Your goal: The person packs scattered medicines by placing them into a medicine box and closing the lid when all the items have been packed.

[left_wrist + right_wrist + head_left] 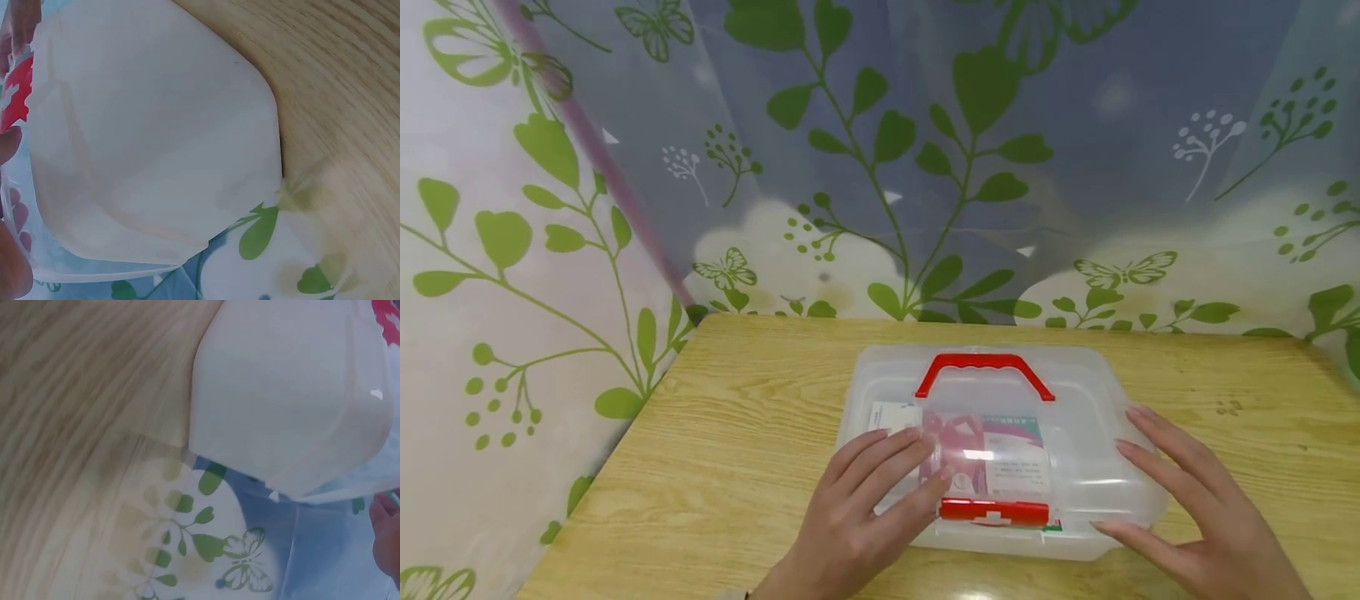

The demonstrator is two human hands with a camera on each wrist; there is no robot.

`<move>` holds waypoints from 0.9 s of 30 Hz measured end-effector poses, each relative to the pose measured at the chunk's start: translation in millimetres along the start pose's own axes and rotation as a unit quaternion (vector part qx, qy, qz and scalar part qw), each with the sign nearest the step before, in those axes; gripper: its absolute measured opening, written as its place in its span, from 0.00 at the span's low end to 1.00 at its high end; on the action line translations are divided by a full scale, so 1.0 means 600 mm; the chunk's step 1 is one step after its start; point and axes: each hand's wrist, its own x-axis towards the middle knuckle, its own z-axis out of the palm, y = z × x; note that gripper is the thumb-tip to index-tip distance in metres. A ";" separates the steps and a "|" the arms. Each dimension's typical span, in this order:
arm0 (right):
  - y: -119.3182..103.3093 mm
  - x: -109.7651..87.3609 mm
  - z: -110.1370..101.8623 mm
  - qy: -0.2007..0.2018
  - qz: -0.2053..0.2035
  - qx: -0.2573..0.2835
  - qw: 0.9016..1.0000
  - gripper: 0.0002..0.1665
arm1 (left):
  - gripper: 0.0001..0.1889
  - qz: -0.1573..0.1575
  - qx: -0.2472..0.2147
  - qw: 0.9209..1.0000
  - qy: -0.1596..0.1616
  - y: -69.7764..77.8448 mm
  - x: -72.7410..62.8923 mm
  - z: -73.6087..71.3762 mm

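Note:
A clear plastic storage box [1093,425] stands on the table with its lid down. Its red carry handle [981,361] lies on the lid, and a red latch [994,512] with a white cross is at the front. Pink-and-white packaging [985,450] shows through the plastic. My left hand [865,500] rests on the lid's front left part, its fingers extended and the thumb close to the latch. Around the front right corner, my right hand [1202,500] touches the box with spread fingers. Both wrist views show the box's pale side wall [150,137] up close.
The wood-grain table [737,417] extends to both sides of the box. Behind it and on the left hangs a curtain [880,167] printed with green leaves and butterflies, reaching the table's back edge.

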 end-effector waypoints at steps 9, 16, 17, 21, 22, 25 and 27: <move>-0.034 0.045 0.036 0.069 -0.105 -0.052 0.991 0.30 | 0.13 -0.003 -0.010 1.000 0.001 -0.001 0.001 -0.002; -0.036 0.039 0.050 0.074 -0.112 -0.049 0.990 0.28 | 0.18 -0.018 -0.027 0.999 -0.029 0.005 -0.013 -0.004; -0.036 0.036 0.050 0.071 -0.111 -0.049 0.990 0.28 | 0.19 -0.023 -0.030 0.999 -0.038 0.006 -0.016 -0.005; -0.031 0.024 0.053 0.060 -0.107 -0.051 0.991 0.28 | 0.22 -0.046 -0.043 0.996 -0.069 0.011 -0.025 -0.008; -0.031 0.022 0.052 0.057 -0.104 -0.051 0.992 0.28 | 0.22 -0.050 -0.045 0.995 -0.074 0.012 -0.027 -0.007; -0.030 0.015 0.052 0.048 -0.099 -0.050 0.993 0.29 | 0.19 -0.047 -0.046 0.995 -0.073 0.013 -0.032 -0.005; -0.030 0.013 0.050 0.041 -0.096 -0.047 0.993 0.29 | 0.18 -0.053 -0.051 0.994 -0.078 0.014 -0.035 -0.004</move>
